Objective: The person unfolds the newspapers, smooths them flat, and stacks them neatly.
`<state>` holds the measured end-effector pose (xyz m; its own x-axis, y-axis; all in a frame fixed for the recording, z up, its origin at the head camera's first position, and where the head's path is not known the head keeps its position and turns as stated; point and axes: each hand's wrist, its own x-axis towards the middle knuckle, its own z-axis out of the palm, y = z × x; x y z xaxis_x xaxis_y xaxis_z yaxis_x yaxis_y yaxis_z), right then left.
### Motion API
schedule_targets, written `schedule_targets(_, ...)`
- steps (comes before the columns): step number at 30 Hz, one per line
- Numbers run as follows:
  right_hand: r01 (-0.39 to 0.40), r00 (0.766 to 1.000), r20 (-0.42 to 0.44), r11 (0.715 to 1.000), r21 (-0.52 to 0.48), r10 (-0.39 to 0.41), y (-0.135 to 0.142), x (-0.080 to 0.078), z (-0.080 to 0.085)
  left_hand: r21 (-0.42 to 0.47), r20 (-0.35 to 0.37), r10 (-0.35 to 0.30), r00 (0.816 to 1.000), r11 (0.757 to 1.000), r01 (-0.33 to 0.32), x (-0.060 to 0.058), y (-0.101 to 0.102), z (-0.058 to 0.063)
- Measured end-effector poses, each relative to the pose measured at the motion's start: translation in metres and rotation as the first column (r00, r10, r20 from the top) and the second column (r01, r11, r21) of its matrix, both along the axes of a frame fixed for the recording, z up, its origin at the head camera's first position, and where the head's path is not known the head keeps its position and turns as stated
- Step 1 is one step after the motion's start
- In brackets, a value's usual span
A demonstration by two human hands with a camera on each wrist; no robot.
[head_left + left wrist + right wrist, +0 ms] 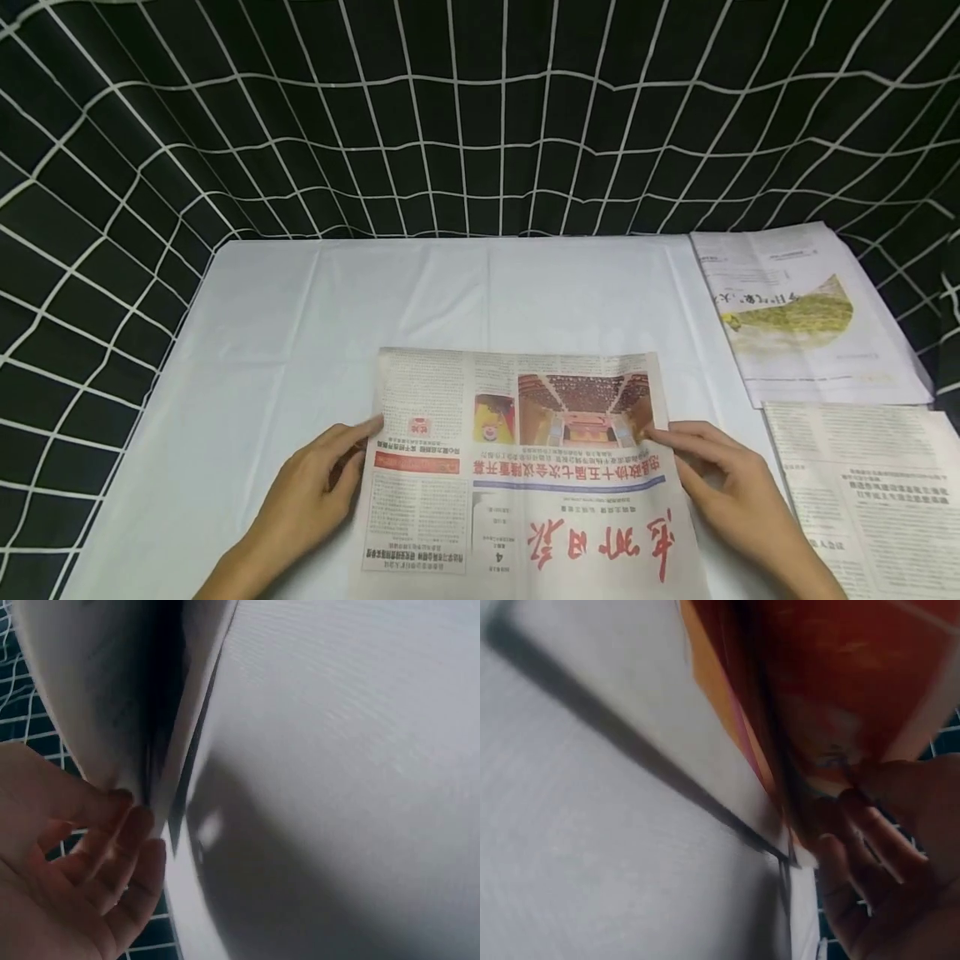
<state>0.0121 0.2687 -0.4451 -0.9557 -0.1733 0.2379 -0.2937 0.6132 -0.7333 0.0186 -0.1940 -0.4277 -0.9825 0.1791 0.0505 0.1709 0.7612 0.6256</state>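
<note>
A newspaper (420,500) with red and black print and colour photos lies upside down to me at the front middle of the table. My left hand (311,483) pinches its left edge between thumb and fingers. On the opposite side my right hand (731,475) pinches the right edge. In the left wrist view the newspaper's layers (82,682) part above the left hand (82,855). Red and orange printed inner pages (840,667) show beside the right hand (892,855) in the right wrist view. The newspaper's bottom edge is cut off in the head view.
White cloth covers the table (337,308). A printed sheet with a green hill picture (810,333) lies at the back right, and another newspaper (870,492) lies in front of it. A black curtain with a white grid (480,125) hangs behind and at the sides.
</note>
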Motion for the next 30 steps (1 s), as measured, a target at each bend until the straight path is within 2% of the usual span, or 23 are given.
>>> schedule_targets(4,0.078,0.997,0.005,0.997,-0.002,-0.078,-0.001,-0.002,0.005,-0.002,-0.017,0.006,1.000,1.000,-0.006,-0.003,-0.001,0.003)
schedule_targets(6,0.088,0.996,0.008,0.996,-0.016,-0.088,0.000,-0.003,0.008,-0.017,-0.037,0.011,0.999,1.000,-0.011,-0.004,-0.003,0.005)
schedule_targets(9,0.067,0.998,0.007,0.995,-0.075,-0.067,0.003,-0.005,0.011,-0.015,-0.089,0.009,0.996,1.000,-0.010,-0.006,-0.007,0.008)
schedule_targets(12,0.043,0.998,-0.050,0.991,-0.125,-0.050,0.005,-0.009,0.014,-0.001,-0.147,-0.007,0.989,1.000,0.007,-0.009,-0.012,0.012)
schedule_targets(16,0.049,0.991,-0.117,0.989,-0.142,-0.065,0.006,-0.014,0.018,0.008,-0.140,-0.052,0.989,0.999,0.054,-0.015,-0.018,0.020)
schedule_targets(21,0.191,0.980,-0.041,0.976,-0.100,-0.196,0.003,-0.020,0.026,0.023,-0.078,-0.158,0.984,0.987,0.160,-0.020,-0.026,0.030)
schedule_targets(27,0.310,0.950,-0.040,0.951,0.000,-0.310,-0.003,-0.034,0.034,0.154,-0.055,-0.282,0.958,0.946,0.287,-0.035,-0.033,0.029)
schedule_targets(30,0.327,0.945,-0.029,0.945,-0.009,-0.327,-0.004,-0.042,0.038,0.192,-0.069,-0.286,0.956,0.936,0.294,-0.047,-0.031,0.026)
